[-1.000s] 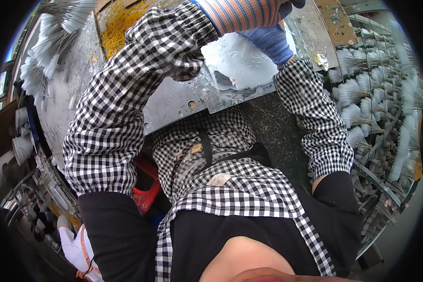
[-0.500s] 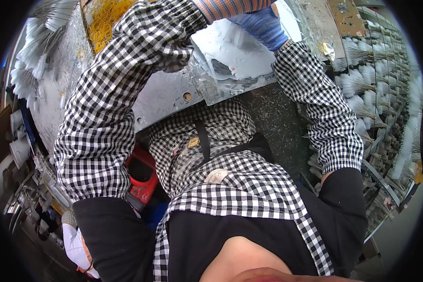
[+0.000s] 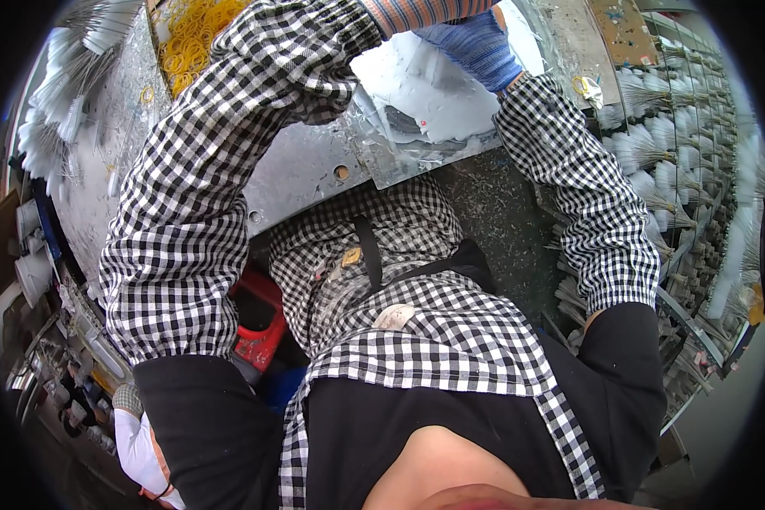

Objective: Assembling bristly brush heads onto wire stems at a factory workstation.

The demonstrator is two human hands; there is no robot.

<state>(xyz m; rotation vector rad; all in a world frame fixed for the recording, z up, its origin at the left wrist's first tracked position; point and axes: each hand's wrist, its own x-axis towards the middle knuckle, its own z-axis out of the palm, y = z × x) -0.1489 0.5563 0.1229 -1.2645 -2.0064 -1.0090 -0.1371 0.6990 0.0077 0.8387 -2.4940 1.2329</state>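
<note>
At the top edge of the head view, my left hand wears a glove striped orange and grey. Close under it, overlapping, is my right hand in a blue knitted glove. The frame cuts off the fingers of both hands, so whatever they may hold is hidden. Both are over a shiny whitish sheet that lies on the metal worktable. Checked black-and-white sleeves cover both forearms.
Yellow rubber bands fill a compartment at the upper left. Bundles of white bristles on thin wires lie beyond it. More bristle bundles line a rack on the right. A red plastic stool stands below the table.
Both hands stay together at the top edge. My left forearm has shifted very slightly to the right; little else differs.
</note>
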